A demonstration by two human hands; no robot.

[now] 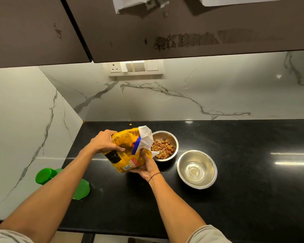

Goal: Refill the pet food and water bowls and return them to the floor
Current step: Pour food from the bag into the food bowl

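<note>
Looking down from the head camera, I see a black polished countertop (235, 199) set into a corner of white marble-veined wall panels (200, 95), with brown upper cabinets (165, 28) overhead and a switch and socket plate (135, 67) under them. A green plastic container (46, 175) lies at the counter's left end, partly hidden behind my left forearm, and one stray kibble (130, 124) sits near the back wall.

My left hand (104, 142) grips the upper side of the yellow pet food bag (128, 151), fingers curled over it. My right hand (146, 166) holds the bag from below, thumb up against its front. The bag is tilted, its white open mouth (146, 137) over the near rim of the steel food bowl (173, 140), which holds brown kibble (162, 148). The second steel bowl (197, 169) stands just beside it, nearer me and to the right of both hands; I cannot tell whether it holds water.
</note>
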